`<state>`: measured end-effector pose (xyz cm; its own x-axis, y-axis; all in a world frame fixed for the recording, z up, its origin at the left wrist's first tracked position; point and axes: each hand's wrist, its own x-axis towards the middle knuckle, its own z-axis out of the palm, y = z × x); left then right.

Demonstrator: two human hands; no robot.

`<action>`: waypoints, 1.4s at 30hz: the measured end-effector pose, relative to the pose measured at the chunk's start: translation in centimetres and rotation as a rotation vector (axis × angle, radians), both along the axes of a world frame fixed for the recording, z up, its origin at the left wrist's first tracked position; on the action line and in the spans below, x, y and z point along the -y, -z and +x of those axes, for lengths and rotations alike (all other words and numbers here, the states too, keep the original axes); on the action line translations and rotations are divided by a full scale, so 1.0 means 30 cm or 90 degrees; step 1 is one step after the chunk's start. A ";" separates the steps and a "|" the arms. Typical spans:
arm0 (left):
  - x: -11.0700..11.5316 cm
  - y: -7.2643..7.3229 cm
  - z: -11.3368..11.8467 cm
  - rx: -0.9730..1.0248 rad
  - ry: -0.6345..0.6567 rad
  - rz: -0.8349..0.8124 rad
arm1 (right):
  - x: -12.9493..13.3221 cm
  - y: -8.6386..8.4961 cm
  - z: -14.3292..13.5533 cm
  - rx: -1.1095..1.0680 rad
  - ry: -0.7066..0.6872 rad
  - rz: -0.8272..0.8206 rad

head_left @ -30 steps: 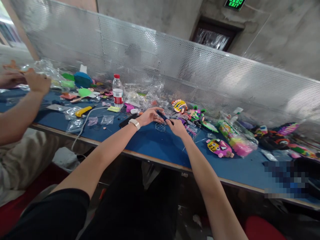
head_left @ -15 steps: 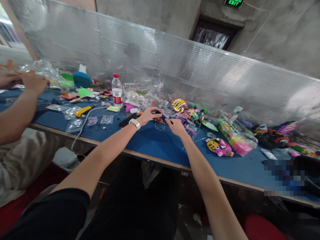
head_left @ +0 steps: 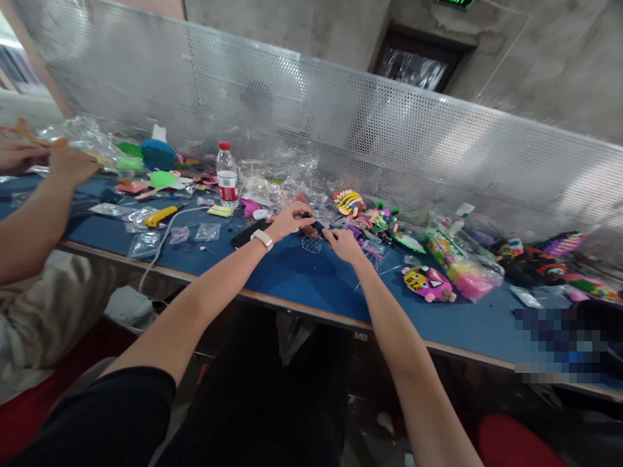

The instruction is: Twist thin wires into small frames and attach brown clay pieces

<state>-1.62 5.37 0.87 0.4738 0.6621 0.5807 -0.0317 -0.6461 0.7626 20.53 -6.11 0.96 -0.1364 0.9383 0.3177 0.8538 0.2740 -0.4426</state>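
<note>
Between my two hands is a small dark blue piece (head_left: pixel 318 226), too small for me to name its kind. The fingers of my left hand (head_left: pixel 291 222) are closed on its left end. My right hand (head_left: pixel 342 244) pinches the right end. Just below the piece, thin pale lines form a net-like outline (head_left: pixel 311 244) on the blue tabletop. A black phone-like slab (head_left: pixel 249 234) lies beside my left wrist, which wears a white band (head_left: pixel 263 240). Purple bits (head_left: pixel 357 235) lie just behind my right hand.
A water bottle (head_left: pixel 226 175) with a red cap stands behind left. The yellow cutter (head_left: pixel 161 216) lies near a white cable (head_left: pixel 169 237). A colourful clay face (head_left: pixel 428 283) and bagged clay (head_left: pixel 470 279) are at right. A perforated metal screen (head_left: pixel 311 110) backs the table. Another person's hands (head_left: pixel 73 165) work at far left.
Both hands keep their hold on the dark blue piece, with only a slight shift of the fingers. At far left, the other person's hand has moved a little to the right.
</note>
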 end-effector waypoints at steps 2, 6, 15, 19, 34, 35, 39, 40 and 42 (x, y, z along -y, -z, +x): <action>-0.003 -0.007 -0.008 -0.026 -0.012 0.027 | -0.002 0.001 0.003 0.010 0.001 -0.004; -0.007 -0.009 -0.023 -0.076 -0.013 0.076 | -0.009 0.006 0.010 0.041 0.013 -0.015; -0.016 -0.006 -0.027 -0.109 0.025 0.085 | -0.018 0.008 0.024 0.062 0.009 0.015; -0.019 0.002 -0.026 -0.113 0.025 0.092 | -0.013 0.004 0.025 0.065 0.008 0.015; -0.045 0.055 0.000 -0.085 -0.049 0.259 | -0.001 -0.002 0.010 0.063 0.046 0.003; -0.037 0.056 0.007 -0.065 -0.072 0.282 | 0.001 -0.002 0.008 0.059 0.053 0.004; -0.018 0.055 0.031 0.042 -0.154 0.266 | 0.010 -0.005 0.004 0.040 0.067 0.007; -0.021 0.054 0.033 0.078 -0.170 0.227 | 0.012 -0.005 0.004 0.040 0.072 0.010; -0.036 0.054 0.034 0.140 -0.190 0.129 | 0.014 -0.001 0.005 0.051 0.086 0.017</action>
